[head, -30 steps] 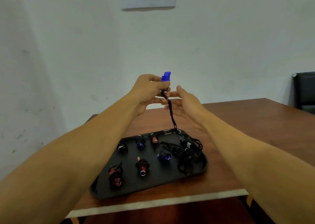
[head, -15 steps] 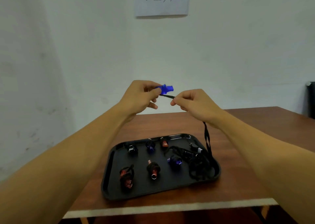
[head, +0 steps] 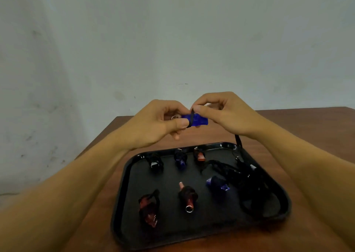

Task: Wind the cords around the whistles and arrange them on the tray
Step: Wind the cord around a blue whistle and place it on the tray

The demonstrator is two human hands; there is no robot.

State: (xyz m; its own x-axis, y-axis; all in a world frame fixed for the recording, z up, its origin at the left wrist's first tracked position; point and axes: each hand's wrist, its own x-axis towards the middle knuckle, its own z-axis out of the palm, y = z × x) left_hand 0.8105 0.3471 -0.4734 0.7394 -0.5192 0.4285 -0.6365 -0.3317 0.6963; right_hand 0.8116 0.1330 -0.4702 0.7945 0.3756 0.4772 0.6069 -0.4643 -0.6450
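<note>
Above the black tray [head: 123, 190] I hold a blue whistle [head: 198, 120] lying sideways. My left hand [head: 159, 123] pinches its ring end between thumb and fingers. My right hand [head: 221, 113] pinches the black cord [head: 190, 119] where it crosses the whistle's body; the cord's rest hangs down behind my right wrist to the tray. On the tray lie several wound whistles: a black one [head: 154, 162], blue ones [head: 180, 158] [head: 217, 183] and red ones [head: 198, 154] [head: 187, 196] [head: 148, 207].
A tangle of loose black cords [head: 247, 182] with more whistles fills the tray's right side. The tray sits on a brown wooden table [head: 299, 129] near its front edge. A pale wall stands close behind and to the left.
My hands came lower and closer together over the tray. The right hand brought the cord across the whistle's body, where before it held the cord out to the right of the whistle.
</note>
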